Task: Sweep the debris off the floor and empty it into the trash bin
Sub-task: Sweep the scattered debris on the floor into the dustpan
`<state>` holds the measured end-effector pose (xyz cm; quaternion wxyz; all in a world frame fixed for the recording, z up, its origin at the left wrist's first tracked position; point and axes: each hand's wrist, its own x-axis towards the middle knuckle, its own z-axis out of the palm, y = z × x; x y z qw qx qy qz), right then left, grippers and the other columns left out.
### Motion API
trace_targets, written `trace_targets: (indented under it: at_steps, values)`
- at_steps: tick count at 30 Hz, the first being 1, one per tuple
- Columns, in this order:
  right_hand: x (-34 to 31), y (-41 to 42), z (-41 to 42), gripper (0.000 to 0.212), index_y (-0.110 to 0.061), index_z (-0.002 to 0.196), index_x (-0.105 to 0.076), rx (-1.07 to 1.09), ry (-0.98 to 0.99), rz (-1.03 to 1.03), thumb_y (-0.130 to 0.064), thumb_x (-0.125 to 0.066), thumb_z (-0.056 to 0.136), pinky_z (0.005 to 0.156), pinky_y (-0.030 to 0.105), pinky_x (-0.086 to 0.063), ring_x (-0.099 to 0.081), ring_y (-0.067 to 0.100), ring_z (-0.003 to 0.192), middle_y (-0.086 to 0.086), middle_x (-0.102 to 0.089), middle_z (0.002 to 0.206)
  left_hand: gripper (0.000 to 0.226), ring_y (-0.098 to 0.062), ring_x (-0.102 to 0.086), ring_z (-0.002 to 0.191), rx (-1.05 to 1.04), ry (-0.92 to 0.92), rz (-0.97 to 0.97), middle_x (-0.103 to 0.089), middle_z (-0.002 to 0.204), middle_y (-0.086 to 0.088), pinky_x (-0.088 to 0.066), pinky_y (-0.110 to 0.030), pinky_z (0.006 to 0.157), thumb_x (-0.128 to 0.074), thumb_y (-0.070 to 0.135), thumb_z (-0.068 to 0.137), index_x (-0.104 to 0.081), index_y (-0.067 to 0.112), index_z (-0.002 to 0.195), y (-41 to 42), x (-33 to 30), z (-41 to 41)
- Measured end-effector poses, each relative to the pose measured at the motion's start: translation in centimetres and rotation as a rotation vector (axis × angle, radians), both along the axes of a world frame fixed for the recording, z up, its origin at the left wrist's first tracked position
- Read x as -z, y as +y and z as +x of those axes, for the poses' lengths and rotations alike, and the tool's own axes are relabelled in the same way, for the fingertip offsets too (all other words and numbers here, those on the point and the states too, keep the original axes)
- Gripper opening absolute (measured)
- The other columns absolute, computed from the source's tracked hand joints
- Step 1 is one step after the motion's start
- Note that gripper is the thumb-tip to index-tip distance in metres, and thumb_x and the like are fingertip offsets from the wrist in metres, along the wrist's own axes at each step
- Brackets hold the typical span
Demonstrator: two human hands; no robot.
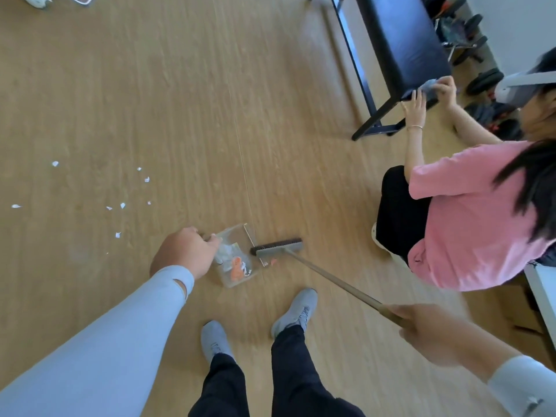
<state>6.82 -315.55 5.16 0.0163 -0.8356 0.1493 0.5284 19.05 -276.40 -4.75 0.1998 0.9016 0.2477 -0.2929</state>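
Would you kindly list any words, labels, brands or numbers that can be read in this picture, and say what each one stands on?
None can be read.
Orange wrapper in the clear dustpan: white marks, too blurred to read.
White paper scraps on the floor: no print visible.
Broom, bench, pink shirt: no lettering shows.

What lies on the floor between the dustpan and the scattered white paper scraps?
Head view: only bare wood floor separates the dustpan from the white scraps.
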Motion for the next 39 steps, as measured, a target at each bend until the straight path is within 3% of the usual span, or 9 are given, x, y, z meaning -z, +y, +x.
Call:
trace_targets:
  at_steps: [6, 9, 12, 17, 22, 27, 31, 33, 39]
  values:
    - [-1.4, -2.2, -4.5, 0.045, -0.071, 0.122, -0.05, 0.337, -0.093, 0.094, -0.037, -0.055, 0.093, 0.07, 0.026, -0.056, -0.068, 0.012, 0.071, -0.01, -0.072, 0.092, 0.052, -0.035, -0.07, 0.091, 0.016, 0.034, -0.018, -0.075, 0.113, -0.013, -0.051, -0.037, 0.072, -0.051, 0.049, 0.095, -0.067, 0.011, 0.128, 0.9, -0.4, -1.6]
    - [-2.1, -1.4, -6.2, 0.038, -0.063, 0.118, -0.05, 0.557, -0.125, 0.117, -0.032, -0.051, 0.098, 0.043, 0.022, -0.03, -0.038, 0.015, 0.042, -0.002, -0.049, 0.062, 0.042, -0.033, -0.069, 0.084, 0.044, 0.029, -0.045, -0.075, 0.106, -0.013, -0.054, -0.038, 0.072, -0.053, 0.046, 0.097, -0.069, 0.01, 0.111, 1.7, -1.2, -2.9]
    - [-1.5, 1.1, -6.9, 0.033, -0.047, 0.125, -0.05, 0.63, -0.121, 0.141, -0.023, -0.045, 0.103, 0.04, 0.02, -0.025, -0.032, 0.014, 0.039, 0.002, -0.044, 0.062, 0.044, -0.03, -0.068, 0.079, 0.104, 0.041, -0.031, -0.068, 0.088, -0.005, -0.048, -0.033, 0.065, -0.054, 0.049, 0.096, -0.069, 0.012, 0.115, 2.3, -1.6, -4.3]
    - [3.6, 6.0, -8.1, 0.039, -0.01, 0.132, -0.058, 0.593, -0.081, 0.182, -0.011, -0.049, 0.094, 0.045, 0.026, -0.044, -0.048, 0.016, 0.051, 0.006, -0.055, 0.075, 0.042, -0.026, -0.067, 0.074, 0.149, 0.079, -0.03, -0.066, 0.083, -0.002, -0.046, -0.032, 0.062, -0.054, 0.048, 0.098, -0.069, 0.013, 0.114, 2.0, -1.2, -7.0]
    - [3.0, 9.0, -10.1, 0.035, -0.02, 0.119, -0.058, 0.593, 0.073, 0.297, -0.007, -0.044, 0.09, 0.042, 0.026, -0.037, -0.044, 0.021, 0.041, 0.006, -0.053, 0.06, 0.05, -0.026, -0.069, 0.079, 0.121, 0.076, -0.007, -0.071, 0.094, -0.003, -0.046, -0.032, 0.061, -0.05, 0.053, 0.097, -0.068, 0.016, 0.126, 2.7, -1.0, -8.7]
    - [-3.1, 3.1, -9.9, 0.029, -0.032, 0.123, -0.064, 0.916, 0.069, 0.404, -0.016, -0.058, 0.1, 0.042, 0.024, -0.032, -0.036, 0.018, 0.045, 0.013, -0.049, 0.064, 0.043, -0.024, -0.068, 0.078, 0.122, 0.052, -0.003, -0.069, 0.092, 0.001, -0.052, -0.034, 0.067, -0.051, 0.05, 0.098, -0.067, 0.02, 0.125, 3.5, -1.3, -8.2]
    - [-5.0, 3.2, -9.7, 0.032, -0.043, 0.12, -0.057, 0.818, 0.024, 0.361, -0.018, -0.056, 0.101, 0.041, 0.025, -0.035, -0.038, 0.017, 0.043, 0.011, -0.048, 0.058, 0.027, -0.023, -0.068, 0.076, 0.127, 0.045, -0.009, -0.069, 0.088, 0.0, -0.058, -0.038, 0.074, -0.05, 0.046, 0.101, -0.061, 0.021, 0.106, 3.2, -1.2, -8.7]
    - [-4.0, 4.1, -9.2, 0.034, -0.044, 0.124, -0.048, 0.743, -0.047, 0.315, -0.019, -0.053, 0.101, 0.04, 0.024, -0.035, -0.038, 0.015, 0.04, 0.007, -0.048, 0.055, 0.032, -0.02, -0.065, 0.073, 0.124, 0.044, -0.007, -0.065, 0.084, 0.003, -0.058, -0.038, 0.073, -0.051, 0.047, 0.102, -0.064, 0.021, 0.116, 3.1, -1.2, -8.8]
    - [1.2, 8.2, -8.3, 0.035, -0.009, 0.13, -0.055, 0.546, 0.012, 0.271, -0.012, -0.046, 0.096, 0.047, 0.029, -0.038, -0.045, 0.022, 0.05, 0.009, -0.049, 0.063, 0.047, -0.02, -0.064, 0.072, 0.131, 0.046, -0.006, -0.063, 0.085, 0.004, -0.056, -0.036, 0.07, -0.05, 0.048, 0.103, -0.063, 0.017, 0.135, 2.9, -1.5, -9.0]
